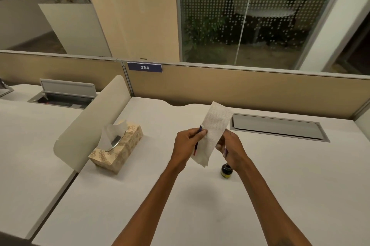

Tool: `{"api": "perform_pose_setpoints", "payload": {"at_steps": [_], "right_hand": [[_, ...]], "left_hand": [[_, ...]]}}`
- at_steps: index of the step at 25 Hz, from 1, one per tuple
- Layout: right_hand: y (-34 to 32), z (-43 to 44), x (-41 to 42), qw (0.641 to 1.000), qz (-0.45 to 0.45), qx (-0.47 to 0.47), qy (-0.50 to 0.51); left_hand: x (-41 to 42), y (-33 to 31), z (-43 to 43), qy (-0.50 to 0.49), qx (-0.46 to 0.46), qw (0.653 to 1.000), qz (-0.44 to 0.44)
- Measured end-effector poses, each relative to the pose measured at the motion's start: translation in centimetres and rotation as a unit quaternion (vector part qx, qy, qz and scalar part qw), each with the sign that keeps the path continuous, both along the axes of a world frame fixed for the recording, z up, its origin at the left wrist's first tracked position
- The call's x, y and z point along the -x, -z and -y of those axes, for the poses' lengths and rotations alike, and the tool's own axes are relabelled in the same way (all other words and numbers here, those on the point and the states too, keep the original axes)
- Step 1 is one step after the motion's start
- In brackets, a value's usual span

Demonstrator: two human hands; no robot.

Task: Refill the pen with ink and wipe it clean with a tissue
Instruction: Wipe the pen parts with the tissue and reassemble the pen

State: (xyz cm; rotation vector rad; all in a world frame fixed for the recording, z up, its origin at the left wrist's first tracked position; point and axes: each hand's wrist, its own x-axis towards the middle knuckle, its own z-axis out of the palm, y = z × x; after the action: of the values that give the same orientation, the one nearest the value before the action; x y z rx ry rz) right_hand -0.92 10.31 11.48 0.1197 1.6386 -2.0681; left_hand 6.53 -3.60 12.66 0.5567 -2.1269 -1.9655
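Tissue (216, 125) white, embossed; pen (200, 128) slim, dark blue

Tissue box (117, 150): tan card with a cream leaf-sprig print.
Right of the box:
- tissue sheet (215, 125), white, embossed with fine diagonal lines
- pen (195, 146), dark blue at the top, reddish lower down
- pen piece (225, 150), pale purple
- ink bottle (226, 170), black with a yellow label

Under the box: desk (160, 195), off-white.
Behind the box:
- partition (240, 89), tan
- number plate (144, 67), blue with white digits
- glass (270, 25), white dot grid
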Motion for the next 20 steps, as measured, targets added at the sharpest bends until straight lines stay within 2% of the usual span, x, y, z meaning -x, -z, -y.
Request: {"api": "perform_pose_setpoints", "payload": {"at_steps": [2, 6, 8, 10, 12, 14, 16, 20], "right_hand": [[0.0, -0.7, -0.1, 1.0, 0.003, -0.007, 0.026], [-0.9, -3.1, -0.9, 0.99, -0.083, -0.068, 0.087], [-1.2, -4.8, -1.1, 0.973, -0.15, -0.102, 0.143], [-1.2, -6.4, -1.1, 0.936, -0.259, -0.163, 0.175], [-1.0, -7.5, -1.0, 0.892, -0.385, -0.198, 0.127], [-0.4, -8.1, -0.9, 0.856, -0.457, -0.239, 0.023], [-0.3, -8.6, -0.5, 0.828, -0.468, -0.305, -0.044], [-0.4, -9.7, -0.3, 0.836, -0.408, -0.356, -0.089]], "left_hand": [[0.3, 0.0, -1.0, -0.002, -0.001, 1.0, 0.0], [0.9, -0.3, -2.7, -0.03, -0.011, 0.999, 0.004], [1.3, -0.4, -3.2, -0.041, -0.016, 0.999, 0.008], [1.7, -0.5, -3.9, -0.042, -0.019, 0.999, 0.014], [2.0, -0.6, -4.8, -0.031, -0.011, 0.999, 0.023], [2.2, -0.8, -5.8, -0.005, 0.006, 1.0, 0.027], [2.2, -1.2, -6.8, 0.024, 0.016, 0.999, 0.023], [2.0, -1.4, -7.5, 0.066, 0.024, 0.997, 0.006]]}}
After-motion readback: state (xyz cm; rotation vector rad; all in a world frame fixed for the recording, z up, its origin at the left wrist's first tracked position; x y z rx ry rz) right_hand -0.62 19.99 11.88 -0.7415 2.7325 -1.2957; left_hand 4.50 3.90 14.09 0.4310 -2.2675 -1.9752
